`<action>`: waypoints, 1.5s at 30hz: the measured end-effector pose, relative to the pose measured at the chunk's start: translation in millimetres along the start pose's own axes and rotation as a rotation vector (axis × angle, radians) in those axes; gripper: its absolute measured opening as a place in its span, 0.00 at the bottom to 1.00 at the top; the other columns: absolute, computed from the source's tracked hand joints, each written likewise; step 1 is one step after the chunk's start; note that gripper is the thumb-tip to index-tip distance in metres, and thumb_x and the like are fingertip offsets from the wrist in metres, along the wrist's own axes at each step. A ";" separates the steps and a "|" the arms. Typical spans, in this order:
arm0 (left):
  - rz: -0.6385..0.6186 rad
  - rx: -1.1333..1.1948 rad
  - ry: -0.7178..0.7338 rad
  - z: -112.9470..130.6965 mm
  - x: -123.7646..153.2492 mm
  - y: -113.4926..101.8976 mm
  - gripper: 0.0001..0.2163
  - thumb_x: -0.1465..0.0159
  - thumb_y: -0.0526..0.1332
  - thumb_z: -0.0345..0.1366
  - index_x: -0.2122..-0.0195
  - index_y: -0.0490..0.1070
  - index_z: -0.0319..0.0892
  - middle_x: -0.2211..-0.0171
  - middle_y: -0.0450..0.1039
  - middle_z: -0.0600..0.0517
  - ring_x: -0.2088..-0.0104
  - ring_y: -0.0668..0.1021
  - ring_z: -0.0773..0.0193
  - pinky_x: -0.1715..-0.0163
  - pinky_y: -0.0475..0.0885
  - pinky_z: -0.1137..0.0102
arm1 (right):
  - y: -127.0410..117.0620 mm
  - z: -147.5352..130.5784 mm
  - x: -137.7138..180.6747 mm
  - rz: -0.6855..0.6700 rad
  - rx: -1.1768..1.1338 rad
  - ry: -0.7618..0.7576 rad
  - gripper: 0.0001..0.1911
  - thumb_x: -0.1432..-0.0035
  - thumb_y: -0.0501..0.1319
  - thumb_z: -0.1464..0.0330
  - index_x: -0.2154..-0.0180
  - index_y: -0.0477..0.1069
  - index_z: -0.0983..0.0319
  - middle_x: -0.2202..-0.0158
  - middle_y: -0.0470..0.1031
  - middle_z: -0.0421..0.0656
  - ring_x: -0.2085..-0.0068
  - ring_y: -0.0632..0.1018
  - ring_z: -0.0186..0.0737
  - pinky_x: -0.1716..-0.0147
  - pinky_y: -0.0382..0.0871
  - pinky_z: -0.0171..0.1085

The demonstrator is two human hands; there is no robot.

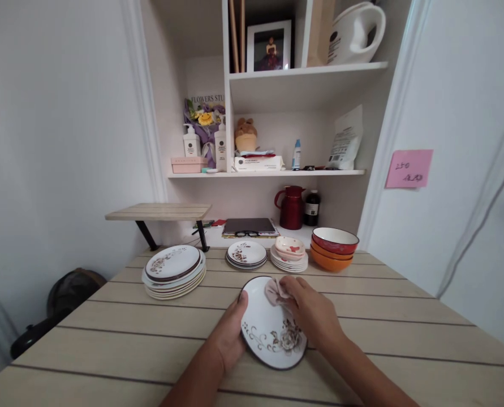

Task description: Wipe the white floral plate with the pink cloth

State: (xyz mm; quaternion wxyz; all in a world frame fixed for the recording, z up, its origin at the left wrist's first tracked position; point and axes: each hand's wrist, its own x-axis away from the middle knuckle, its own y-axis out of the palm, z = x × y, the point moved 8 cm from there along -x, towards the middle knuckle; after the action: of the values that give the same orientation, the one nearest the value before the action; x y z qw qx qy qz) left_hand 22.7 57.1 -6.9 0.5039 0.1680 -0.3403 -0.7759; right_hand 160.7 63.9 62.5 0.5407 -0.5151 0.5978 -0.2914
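A white plate (258, 316) with a dark rim and brown flower pattern is at the front middle of the table, its flowers toward me. My left hand (230, 330) grips the plate by its left edge, thumb on the rim and the other fingers hidden beneath. Pinched in the fingers of my right hand (313, 311) is a crumpled pale pink cloth (275, 291), which lies against the upper part of the plate's face. Whether the plate rests on the table or is lifted slightly, I cannot tell.
Behind the plate stand a tall plate stack (173, 265), a smaller plate stack (246, 253), small dishes (289, 255) and stacked bowls (334, 249). A raised wooden shelf (160, 212) is at the back left. Further back are a laptop (249, 226) and a red jug (292, 208).
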 end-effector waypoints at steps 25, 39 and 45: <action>0.010 -0.011 -0.002 1.0 1.2 4.0 0.29 0.40 0.56 0.48 0.41 0.57 0.39 0.50 0.71 0.38 0.49 0.72 0.50 0.45 0.58 0.55 | 15.3 -5.7 -0.7 -0.020 -0.255 -0.059 0.21 0.44 0.54 0.69 0.48 0.63 0.48 0.54 0.64 0.41 0.62 0.74 0.36 0.61 0.64 0.34; -0.066 -0.017 -0.043 -3.8 -0.3 9.3 0.30 0.40 0.50 0.53 0.43 0.61 0.37 0.51 0.72 0.39 0.48 0.72 0.51 0.44 0.57 0.58 | 9.3 -51.9 1.8 -0.054 -0.386 -0.244 0.27 0.47 0.56 0.74 0.46 0.63 0.47 0.52 0.63 0.43 0.57 0.71 0.39 0.57 0.63 0.35; -0.024 -0.034 -0.056 -2.6 4.4 8.8 0.31 0.40 0.49 0.55 0.44 0.62 0.36 0.54 0.74 0.39 0.49 0.72 0.50 0.46 0.60 0.57 | 4.1 -70.8 22.5 -0.267 -0.415 -0.477 0.25 0.54 0.58 0.76 0.55 0.71 0.49 0.58 0.66 0.40 0.57 0.70 0.38 0.58 0.62 0.32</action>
State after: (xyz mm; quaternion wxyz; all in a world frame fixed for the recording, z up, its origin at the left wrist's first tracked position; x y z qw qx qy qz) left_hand 28.2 49.9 -2.3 0.4878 0.1418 -0.3390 -0.7919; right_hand 95.0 29.3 68.4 0.5061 -0.7414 0.4284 -0.1032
